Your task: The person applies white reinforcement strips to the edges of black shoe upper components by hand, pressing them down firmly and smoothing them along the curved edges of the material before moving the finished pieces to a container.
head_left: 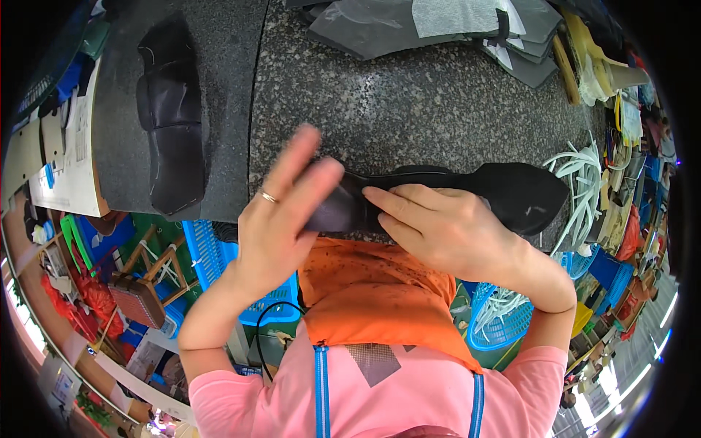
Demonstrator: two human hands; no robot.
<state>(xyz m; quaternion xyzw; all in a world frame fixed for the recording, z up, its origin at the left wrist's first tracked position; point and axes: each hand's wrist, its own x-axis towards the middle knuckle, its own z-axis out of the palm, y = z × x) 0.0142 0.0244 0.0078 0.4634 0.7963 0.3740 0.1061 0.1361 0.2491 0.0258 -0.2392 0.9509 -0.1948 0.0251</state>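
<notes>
A long black leather piece, which looks like a shoe or boot upper, lies along the near edge of the dark speckled stone tabletop. My right hand rests on its middle, fingers stretched out flat and pointing left. Over the piece's left end is my left hand, with a ring on one finger. Its fingers are stretched and apart, blurred at the tips, and it grips nothing visible. My hands cover part of the leather. A similar black leather piece lies on the dark grey board to the left.
Stacked grey-black sheets with white patches lie at the far edge. A bundle of pale strips hangs at the right edge. Blue plastic baskets stand below the table on both sides. My orange apron meets the near edge.
</notes>
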